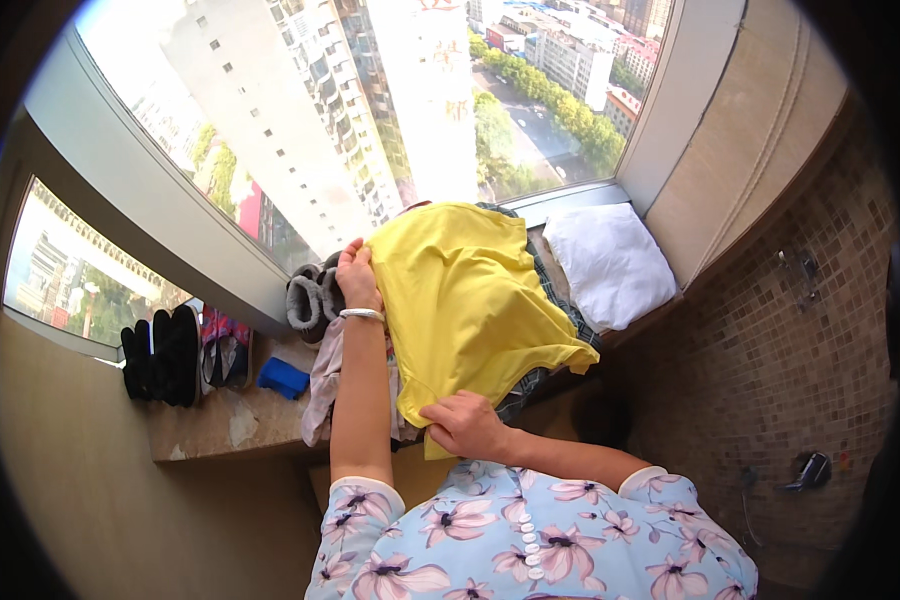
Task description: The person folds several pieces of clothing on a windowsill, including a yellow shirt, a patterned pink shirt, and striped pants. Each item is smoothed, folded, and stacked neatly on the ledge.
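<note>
Yellow soft cotton garment (465, 290), light and limp by the look of it, lies spread over the stone window-ledge surface (220, 420), left hand (355, 275) pinching its far corner, right hand (467, 425) clamped on its near hem, beside grey slippers (308, 298).

Daylight enters through the large window (370, 110), where the pale tower facades are overexposed to near white, and it falls brightly on the yellow garment (470, 300) and the white pillow (610, 262) on the sill. The mosaic-tiled wall (800, 330) at right and the plain wall at lower left lie in dim, soft shadow. Fisheye distortion bows the window frame, a black vignette rings the circular field, and detail softens slightly toward the rim.
</note>
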`<state>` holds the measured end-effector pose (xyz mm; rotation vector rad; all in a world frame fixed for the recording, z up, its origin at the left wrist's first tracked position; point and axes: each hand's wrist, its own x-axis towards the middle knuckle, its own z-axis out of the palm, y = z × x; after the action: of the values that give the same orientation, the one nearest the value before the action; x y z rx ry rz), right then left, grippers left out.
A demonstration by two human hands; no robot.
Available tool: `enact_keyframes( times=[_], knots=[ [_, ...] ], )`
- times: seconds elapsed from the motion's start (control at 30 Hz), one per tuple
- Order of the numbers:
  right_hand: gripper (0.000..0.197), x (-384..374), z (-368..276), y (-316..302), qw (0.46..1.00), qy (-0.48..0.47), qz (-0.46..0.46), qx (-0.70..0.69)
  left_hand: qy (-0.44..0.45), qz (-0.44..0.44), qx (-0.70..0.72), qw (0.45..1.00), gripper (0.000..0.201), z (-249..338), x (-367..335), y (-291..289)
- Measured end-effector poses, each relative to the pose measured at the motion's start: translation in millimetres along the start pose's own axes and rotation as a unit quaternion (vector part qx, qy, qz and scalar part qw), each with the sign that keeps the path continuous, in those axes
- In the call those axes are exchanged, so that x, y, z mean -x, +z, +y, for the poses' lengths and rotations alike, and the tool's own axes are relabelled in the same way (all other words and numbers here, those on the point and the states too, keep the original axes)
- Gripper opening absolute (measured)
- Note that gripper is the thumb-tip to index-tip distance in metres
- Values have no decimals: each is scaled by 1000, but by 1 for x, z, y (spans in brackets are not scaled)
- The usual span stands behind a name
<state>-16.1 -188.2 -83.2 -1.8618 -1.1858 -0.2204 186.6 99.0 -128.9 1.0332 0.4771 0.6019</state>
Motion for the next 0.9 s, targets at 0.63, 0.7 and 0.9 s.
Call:
enact_keyframes(
  times=[0.63,0.7,0.9],
  knots=[
    [44,22,101,10,796,268,-432,-329,204,-120,-668,705,42,-34,73,134],
    [45,21,107,5,789,241,-453,-337,236,-127,-625,733,45,-36,65,129],
    [39,2,128,-39,752,158,-543,-340,255,-139,-564,773,51,-46,36,105]
  ],
)
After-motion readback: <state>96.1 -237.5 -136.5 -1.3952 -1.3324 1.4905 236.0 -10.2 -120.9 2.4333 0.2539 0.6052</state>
